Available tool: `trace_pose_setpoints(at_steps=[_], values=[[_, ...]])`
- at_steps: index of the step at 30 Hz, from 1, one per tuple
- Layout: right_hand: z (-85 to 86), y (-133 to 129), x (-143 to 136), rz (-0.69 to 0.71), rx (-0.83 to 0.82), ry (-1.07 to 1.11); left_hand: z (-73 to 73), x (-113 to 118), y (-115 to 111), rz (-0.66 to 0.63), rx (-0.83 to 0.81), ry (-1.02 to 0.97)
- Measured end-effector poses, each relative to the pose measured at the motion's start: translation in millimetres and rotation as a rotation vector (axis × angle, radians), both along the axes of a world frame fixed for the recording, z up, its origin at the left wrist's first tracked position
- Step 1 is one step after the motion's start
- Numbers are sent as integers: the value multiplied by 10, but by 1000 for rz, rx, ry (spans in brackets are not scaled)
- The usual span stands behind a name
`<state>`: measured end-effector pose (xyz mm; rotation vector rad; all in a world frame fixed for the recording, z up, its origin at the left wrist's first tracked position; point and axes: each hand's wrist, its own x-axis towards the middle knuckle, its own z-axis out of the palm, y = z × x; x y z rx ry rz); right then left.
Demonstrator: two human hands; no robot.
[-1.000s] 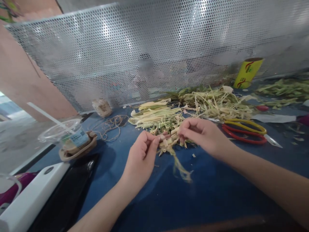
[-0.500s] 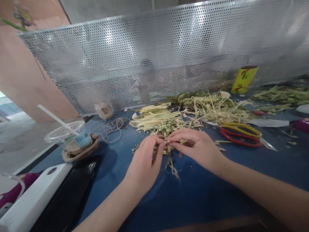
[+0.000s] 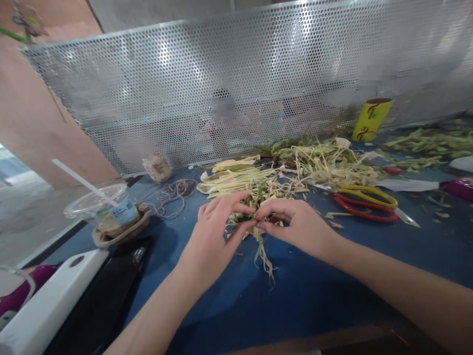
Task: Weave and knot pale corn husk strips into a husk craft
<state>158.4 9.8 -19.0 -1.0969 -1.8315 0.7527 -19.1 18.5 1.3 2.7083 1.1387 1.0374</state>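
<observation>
Both my hands meet over a small bundle of dried stems and buds (image 3: pixel 263 193) at the middle of the blue table. My left hand (image 3: pixel 218 229) pinches at the near side of the bundle, thumb and index finger close together; what lies between them is too small to name. From the right, my right hand (image 3: pixel 301 224) pinches at the same spot, its fingertips touching those of my left hand. Thin pale strands (image 3: pixel 264 259) hang from the bundle toward me. Behind it lie flat yellow-green husks (image 3: pixel 236 182).
Red and yellow scissors (image 3: pixel 365 204) and a knife (image 3: pixel 410 185) lie right. A dried-leaf pile (image 3: pixel 328 160) and a yellow tube (image 3: pixel 371 120) stand before the perforated metal screen (image 3: pixel 258 74). Left are twine (image 3: pixel 175 197), a plastic cup (image 3: pixel 118 209) and a black tray (image 3: pixel 107 296).
The fingers of my left hand have spread a little and the hand has shifted slightly left. More of the bundle and its hanging strands shows. The view has moved slightly.
</observation>
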Motion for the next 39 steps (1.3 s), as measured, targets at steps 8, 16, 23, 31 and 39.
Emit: trace_pose_setpoints(at_steps=[8,16,23,31,39], values=[[-7,-11,-18,6,-81,86,-47,-13,-14,11,84,-37],[-12,-20,-49,-12,-161,205,-81,43,-43,42,127,-204],[19,-66,-75,21,-139,134,-96,95,-77,2,-72,-433],[46,-89,-74,52,-113,64,-79,69,-89,33,-135,-407],[60,-89,-46,125,-252,105,-102,72,-76,9,-235,-446]])
